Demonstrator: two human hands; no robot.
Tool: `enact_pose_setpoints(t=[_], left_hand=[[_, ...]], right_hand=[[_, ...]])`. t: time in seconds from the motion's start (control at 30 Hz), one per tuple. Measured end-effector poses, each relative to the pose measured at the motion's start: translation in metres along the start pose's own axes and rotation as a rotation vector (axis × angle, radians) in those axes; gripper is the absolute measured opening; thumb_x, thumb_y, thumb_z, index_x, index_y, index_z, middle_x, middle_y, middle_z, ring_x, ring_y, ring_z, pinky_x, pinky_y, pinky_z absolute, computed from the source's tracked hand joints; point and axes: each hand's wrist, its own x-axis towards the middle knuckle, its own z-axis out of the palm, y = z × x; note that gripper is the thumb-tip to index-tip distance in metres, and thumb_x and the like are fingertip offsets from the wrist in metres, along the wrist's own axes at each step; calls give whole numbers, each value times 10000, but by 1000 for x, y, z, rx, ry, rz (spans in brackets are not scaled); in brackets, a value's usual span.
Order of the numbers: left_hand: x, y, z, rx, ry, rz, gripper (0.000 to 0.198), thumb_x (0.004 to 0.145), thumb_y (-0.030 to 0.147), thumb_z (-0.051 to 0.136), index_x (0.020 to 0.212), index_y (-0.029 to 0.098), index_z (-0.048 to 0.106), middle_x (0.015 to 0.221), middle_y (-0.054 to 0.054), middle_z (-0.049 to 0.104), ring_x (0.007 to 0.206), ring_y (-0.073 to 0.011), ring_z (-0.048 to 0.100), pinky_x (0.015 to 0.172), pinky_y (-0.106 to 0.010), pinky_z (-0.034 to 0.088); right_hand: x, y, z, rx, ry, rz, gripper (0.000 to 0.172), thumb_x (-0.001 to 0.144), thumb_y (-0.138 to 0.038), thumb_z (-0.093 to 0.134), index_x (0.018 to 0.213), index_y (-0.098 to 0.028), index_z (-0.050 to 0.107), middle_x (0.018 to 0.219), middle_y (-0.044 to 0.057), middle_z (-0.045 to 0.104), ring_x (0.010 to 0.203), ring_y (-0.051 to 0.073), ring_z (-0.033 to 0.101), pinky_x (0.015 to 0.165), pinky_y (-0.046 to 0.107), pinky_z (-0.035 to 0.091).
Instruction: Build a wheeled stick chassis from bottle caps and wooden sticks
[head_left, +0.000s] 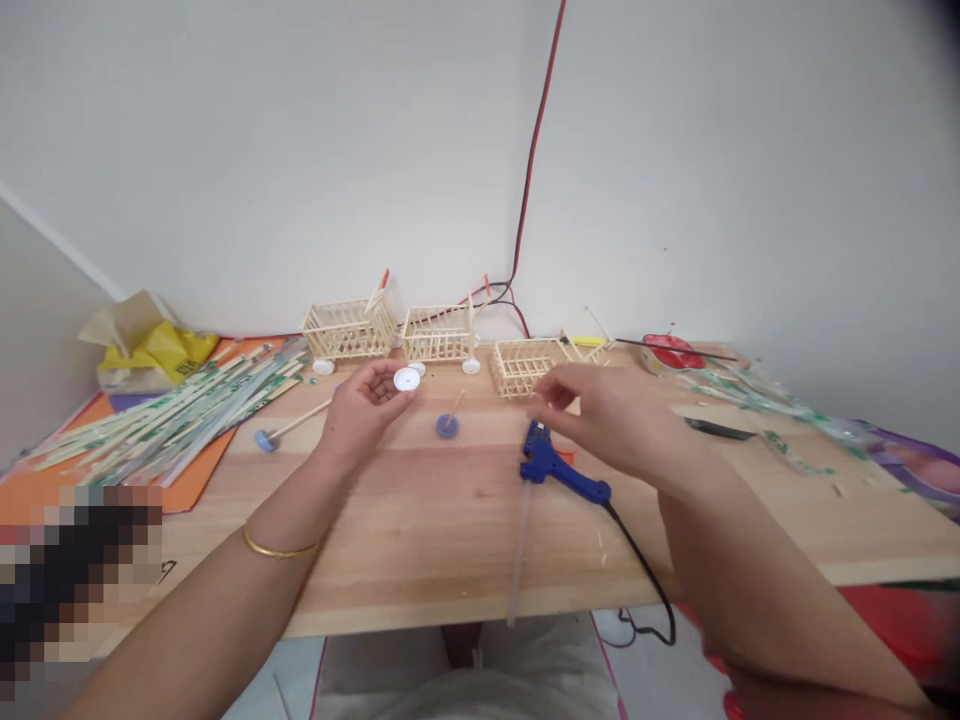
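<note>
At the lower centre of the frame, a clear glue stick [517, 560] pokes out of the back of a blue hot glue gun [564, 470], which lies on the pale wooden tabletop [420, 540]. Its black cord [646, 575] drops over the near edge.

The right hand [607, 412] hovers just above the gun's nozzle. Its fingers are drawn close and blurred, so I cannot tell whether they hold anything. Left of centre, the left hand [358, 408] pinches a white round plastic wheel [406, 379] at its fingertips, above the table. A blue wheel on a wooden stick [448, 424] stands between the hands.

Further back, three small carts built of wooden sticks [439, 335] line the wall. Green-and-white wrapped sticks [172, 410] lie at the left.

As I judge it, the fingers could brush the nozzle and burn, or the hanging cord could snag and drag the gun. The print on the wrappers is too small to read.
</note>
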Motion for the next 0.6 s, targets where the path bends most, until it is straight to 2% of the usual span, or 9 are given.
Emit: enact_pose_setpoints(t=[0.13,0.2,0.27,0.37,0.43,0.5,0.6], left_hand=[[-1,1,-1,-106,-28,-26,385,618,301,782,953,164,650,964,-65,698,900,-183,638,877,-359,498],[-3,4,-1,-189,-48,-61,377,628,298,777,967,172,672,980,-65,700,902,-188,637,859,-362,507],[-4,8,-1,-284,-71,-111,378,646,308,764,993,183,681,989,-61,697,871,-182,640,836,-368,518],[-6,15,-2,-441,-133,-187,384,670,311,749,1027,191,676,958,-47,688,800,-150,639,835,-364,524],[-7,21,-4,-524,-191,-221,404,678,290,752,1059,191,660,918,-39,676,774,-139,636,831,-353,529],[-8,25,-7,-592,-255,-226,395,681,264,757,1053,187,648,890,-35,661,768,-137,633,812,-338,535],[-11,29,-11,-682,-374,-213,321,705,251,744,995,152,650,871,-46,643,749,-125,615,783,-318,541]], right_hand=[[-19,28,37,-158,-245,65,262,691,-411,686,820,-194,619,860,71,639,741,221,589,574,280,331],[-26,37,54,-166,-246,105,282,705,-391,667,889,-184,612,904,84,631,778,223,593,587,273,334],[-30,41,62,-152,-232,105,209,732,-328,626,865,-167,608,903,96,624,778,209,589,626,269,351],[-35,39,58,-116,-219,105,120,718,-252,599,788,-154,604,848,100,633,748,196,586,641,265,362],[-40,36,48,-57,-196,146,131,714,-259,593,799,-160,607,803,85,646,716,194,587,609,262,362],[-48,35,35,37,-140,191,170,744,-291,563,861,-177,611,767,58,655,673,189,587,582,261,371],[-57,31,19,202,5,123,278,750,-252,542,1021,-207,588,833,40,667,709,188,600,640,278,419]])
